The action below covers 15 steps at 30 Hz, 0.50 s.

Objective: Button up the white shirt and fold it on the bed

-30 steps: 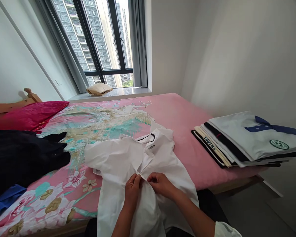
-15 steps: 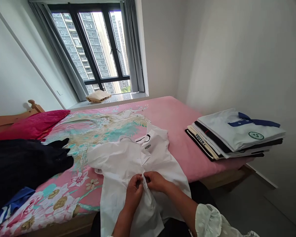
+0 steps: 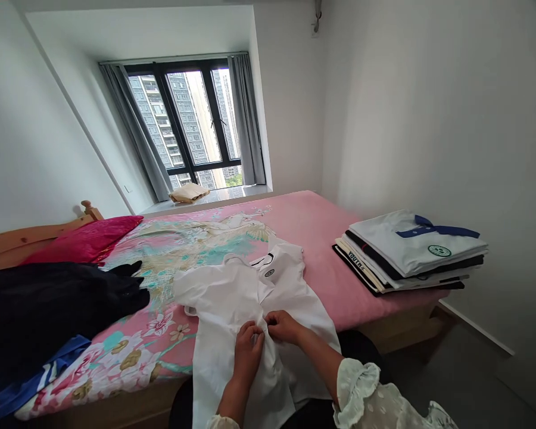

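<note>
A white collared shirt (image 3: 232, 298) lies face up on the near edge of the pink flowered bed (image 3: 304, 220), its lower part hanging over the side. My left hand (image 3: 248, 351) and my right hand (image 3: 283, 326) meet at the shirt's front opening. Both pinch the fabric there with closed fingers, thumbs nearly touching. What lies between the fingertips is too small to make out.
A stack of folded shirts (image 3: 411, 253) sits at the bed's right corner by the wall. A heap of black clothes (image 3: 49, 307) with a blue garment (image 3: 40, 375) fills the left side. A red pillow (image 3: 87, 238) lies by the wooden headboard. A beige bundle (image 3: 188, 192) rests on the windowsill.
The camera has tilted up, showing more window and wall. My hands stay pinched at the shirt's front opening and have drawn a little closer together.
</note>
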Available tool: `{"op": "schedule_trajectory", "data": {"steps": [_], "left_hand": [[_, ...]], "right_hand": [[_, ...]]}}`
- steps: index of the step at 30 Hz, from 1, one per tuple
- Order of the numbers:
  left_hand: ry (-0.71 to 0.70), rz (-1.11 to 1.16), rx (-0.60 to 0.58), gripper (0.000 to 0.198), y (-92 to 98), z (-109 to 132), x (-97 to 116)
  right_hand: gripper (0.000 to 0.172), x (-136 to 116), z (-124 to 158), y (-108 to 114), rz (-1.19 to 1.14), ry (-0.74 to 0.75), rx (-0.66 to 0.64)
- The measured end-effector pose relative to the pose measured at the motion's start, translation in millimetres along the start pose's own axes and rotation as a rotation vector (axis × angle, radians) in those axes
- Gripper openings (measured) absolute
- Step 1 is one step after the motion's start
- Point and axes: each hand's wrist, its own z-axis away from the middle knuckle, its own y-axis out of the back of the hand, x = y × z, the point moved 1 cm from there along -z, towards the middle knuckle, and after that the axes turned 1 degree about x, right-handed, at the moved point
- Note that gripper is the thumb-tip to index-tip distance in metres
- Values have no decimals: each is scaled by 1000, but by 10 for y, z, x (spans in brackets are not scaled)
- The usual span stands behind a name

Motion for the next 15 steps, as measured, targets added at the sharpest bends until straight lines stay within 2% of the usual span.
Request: {"op": "schedule_trajectory", "data": {"steps": [5, 15], "left_hand": [[35, 6, 15, 14, -50, -9, -8], [127, 46, 40, 15, -83, -19, -18]], "right_hand": [[4, 57, 22, 26, -122, -56, -33], [9, 125, 74, -6, -190, -69, 18]]}}
